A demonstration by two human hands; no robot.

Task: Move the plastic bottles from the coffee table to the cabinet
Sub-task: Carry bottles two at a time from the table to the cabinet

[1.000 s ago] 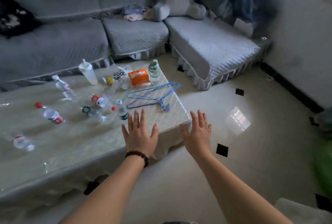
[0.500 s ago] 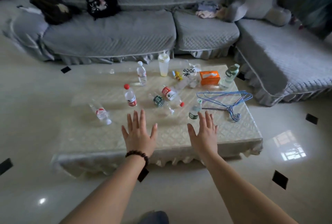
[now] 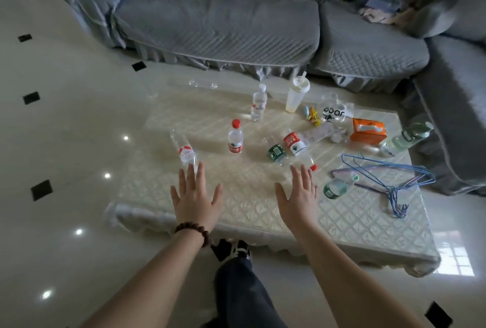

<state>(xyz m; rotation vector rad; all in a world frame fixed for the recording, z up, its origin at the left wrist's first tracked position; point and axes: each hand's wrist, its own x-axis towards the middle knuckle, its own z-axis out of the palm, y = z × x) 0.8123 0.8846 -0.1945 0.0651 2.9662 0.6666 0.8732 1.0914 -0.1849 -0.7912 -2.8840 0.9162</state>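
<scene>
Plastic bottles lie scattered over the coffee table (image 3: pixel 263 212), which wears a pale quilted cover under a glossy sheet. Leftmost, a clear bottle with a red-and-white label (image 3: pixel 184 152) lies on its side, long axis running from far left to near right, its near end just beyond the left hand's fingertips. To its right a red-capped bottle (image 3: pixel 235 137) stands upright, and farther back a white-capped bottle (image 3: pixel 258 102) also stands, cap up. Near the middle, a green-labelled bottle (image 3: pixel 276 153) and a bottle with a red-and-white label (image 3: pixel 298 147) lie side by side, both slanting from far left to near right; the second one's red cap points toward the near right. Farther right, a small green-capped bottle (image 3: pixel 338 187) lies with its cap aimed to the far right, touching the blue wire hangers (image 3: pixel 389 177). At the far right edge a pale green bottle (image 3: pixel 406 138) lies on its side beside an orange tissue box (image 3: pixel 368 130).

Both hands hover palm-down over the near half of the table, fingers straight and spread, holding nothing: the left hand (image 3: pixel 196 196), with a bead bracelet (image 3: pixel 194 230) at the wrist, and the right hand (image 3: pixel 298 197).
</scene>
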